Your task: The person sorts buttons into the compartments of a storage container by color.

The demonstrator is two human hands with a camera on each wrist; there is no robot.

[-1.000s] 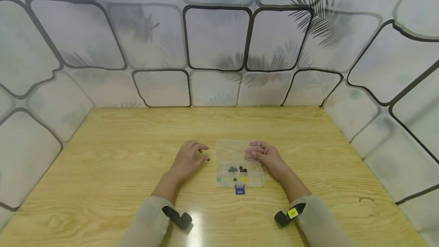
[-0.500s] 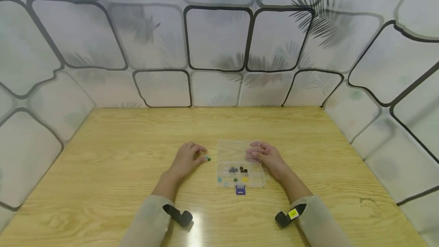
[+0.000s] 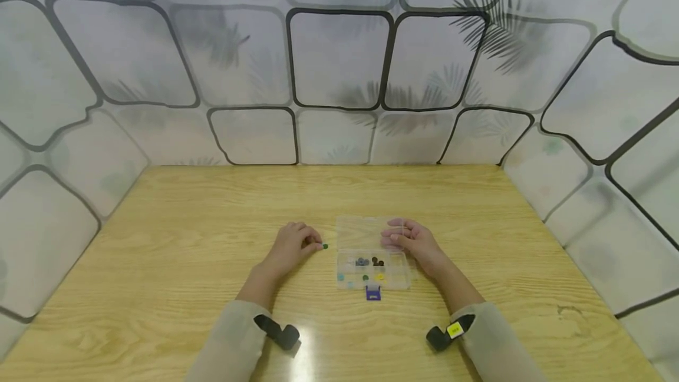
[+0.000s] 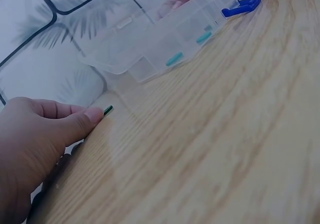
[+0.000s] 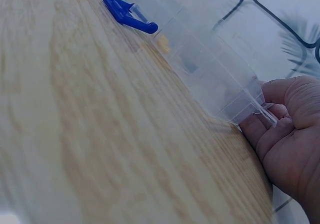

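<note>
In the head view, my left hand (image 3: 290, 247) is left of a clear plastic compartment box (image 3: 395, 279). Its thumb and forefinger pinch a small flat green disc (image 4: 108, 110), much like a button, by one edge, close over the table. The box stands with its lid (image 3: 358, 231) raised at the back. On the right, my right hand (image 3: 416, 245) grips the lid's right side, thumb in front and fingers showing through behind. Compartments hold grey discs (image 3: 362, 262), dark brown discs (image 3: 378, 262), yellow pieces (image 3: 379, 277), a green disc (image 3: 365, 277) and turquoise discs (image 4: 174, 59).
A blue latch (image 3: 373, 293) sticks out from the box's front edge. The wood-grain table (image 3: 212, 205) stretches around the box, and a patterned curtain (image 3: 339, 58) encloses its back and sides. Each wrist carries a black camera mount (image 3: 286, 336).
My left forefinger has come down to the thumb, and the green disc now sits pinched at their tips. The right hand and the box stay in place.
</note>
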